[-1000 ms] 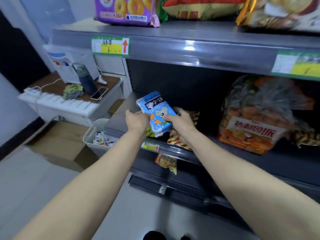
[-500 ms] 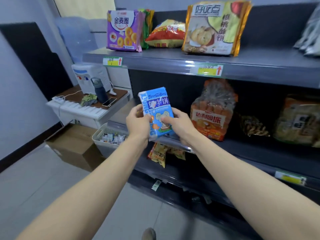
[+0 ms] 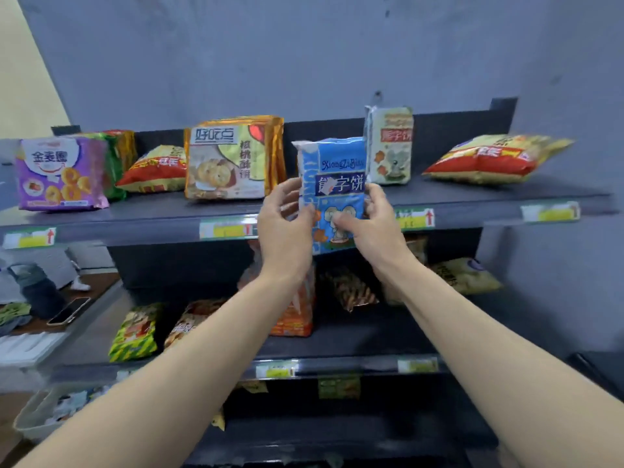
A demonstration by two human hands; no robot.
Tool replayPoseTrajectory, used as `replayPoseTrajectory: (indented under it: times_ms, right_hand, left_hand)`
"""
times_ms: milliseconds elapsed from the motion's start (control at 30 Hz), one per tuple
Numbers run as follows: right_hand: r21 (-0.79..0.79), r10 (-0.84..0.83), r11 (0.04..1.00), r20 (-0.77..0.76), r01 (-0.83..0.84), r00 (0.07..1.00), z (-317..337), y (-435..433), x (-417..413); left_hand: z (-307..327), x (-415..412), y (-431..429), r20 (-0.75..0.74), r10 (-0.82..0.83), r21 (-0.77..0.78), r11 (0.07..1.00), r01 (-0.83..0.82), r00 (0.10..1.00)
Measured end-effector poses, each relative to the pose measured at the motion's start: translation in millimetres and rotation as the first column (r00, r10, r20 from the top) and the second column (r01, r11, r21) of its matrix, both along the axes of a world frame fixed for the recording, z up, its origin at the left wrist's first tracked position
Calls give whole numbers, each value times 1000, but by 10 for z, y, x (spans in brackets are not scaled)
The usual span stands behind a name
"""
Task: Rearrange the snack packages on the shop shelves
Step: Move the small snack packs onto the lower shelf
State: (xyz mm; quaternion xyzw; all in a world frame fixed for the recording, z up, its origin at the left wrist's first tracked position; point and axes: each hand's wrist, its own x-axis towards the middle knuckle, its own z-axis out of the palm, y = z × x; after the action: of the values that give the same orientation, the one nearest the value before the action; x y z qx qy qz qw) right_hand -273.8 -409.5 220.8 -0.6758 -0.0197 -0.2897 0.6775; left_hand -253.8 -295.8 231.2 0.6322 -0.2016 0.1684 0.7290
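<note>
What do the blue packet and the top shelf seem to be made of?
Blue packet: probably thin glossy plastic film; it creases and catches light. Top shelf: likely painted metal, dark grey, with a soft sheen along its front lip.

blue packet [image 3: 337, 184]: "XiongZiBin", "字饼" | purple packet [image 3: 57, 173]: "金麦圈" | gold packet [image 3: 229, 160]: "好吃点"

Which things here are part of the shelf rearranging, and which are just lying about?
Job: blue biscuit pack, held in left hand and right hand; white biscuit pack; purple ring-biscuit pack; gold cookie pack; top shelf.
Lying about: phone; dark bottle; white basket.
</note>
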Motion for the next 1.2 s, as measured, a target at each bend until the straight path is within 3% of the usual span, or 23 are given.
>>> replayPoseTrajectory:
  times_ms: [267, 500, 667, 967, 1200]
  right_hand:
    - [-135, -288, 947, 43, 291, 957, 474, -1109, 239]
    - [-253, -376, 904, -85, 345, 923, 397, -1547, 812]
    - [-247, -388, 904, -127, 349, 913, 408, -1615, 1021]
    - [-386, -471, 829, -93, 405, 877, 370, -1575, 1001]
    - [-430, -518, 758, 59, 490, 853, 411, -1480, 673]
  left_hand:
    - [369, 655, -1139, 65, -270, 32, 963, 269, 961]
    - [238, 1338, -1522, -83, -309, 111, 942, 317, 947]
    - [262, 1557, -1644, -116, -270, 138, 949, 285, 956]
    - [266, 1552, -1631, -92, -229, 180, 953, 242, 969]
    - [348, 1115, -1367, 14, -12, 218, 976, 8, 1000]
